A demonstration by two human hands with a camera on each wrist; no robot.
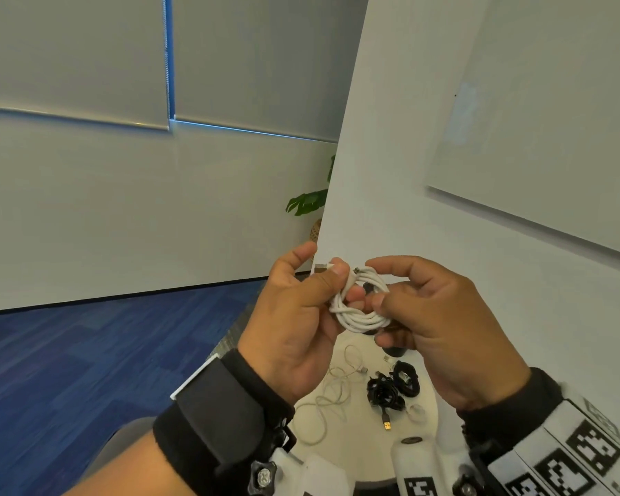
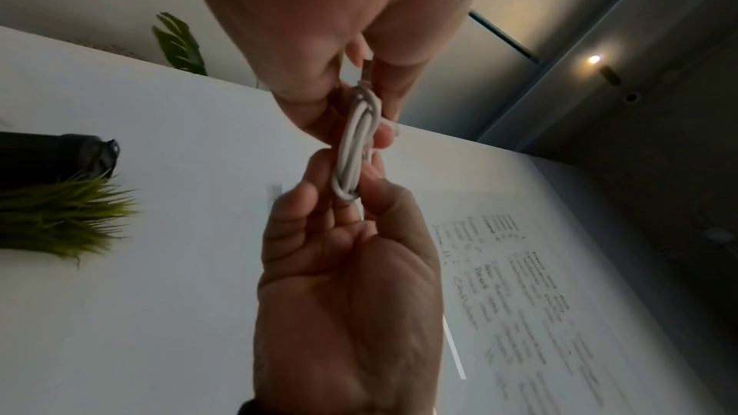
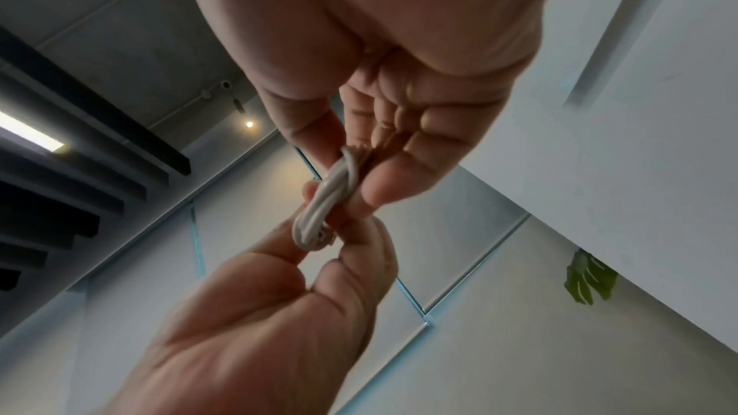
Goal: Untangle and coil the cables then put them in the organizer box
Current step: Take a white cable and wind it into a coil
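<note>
You have the white cable coil [image 1: 360, 304] pinched between both hands, raised well above the counter [image 1: 358, 438]: your left hand [image 1: 294, 323] grips its one side with a connector end poking out past the fingers, and your right hand [image 1: 426, 316] pinches the opposite side between thumb and fingers. The likeliest trouble from here is the coil springing apart, because the loose connector end looks untucked and only your pinches appear to keep the loops stacked; ease either grip before the end is secured and the turns may slide and unwind. Below the coil on the counter lie a loose white cable [image 1: 328, 399] not yet coiled and a black cable bundle [image 1: 391, 388] (the organizer box is not in view anywhere, so you will have to look for it). Only the head view shows those counter items. The left wrist view shows the coil [image 2: 355, 150] edge-on, with the strands crossing near the connector; the right wrist view shows the coil [image 3: 325, 201] edge-on from the other side.
</note>
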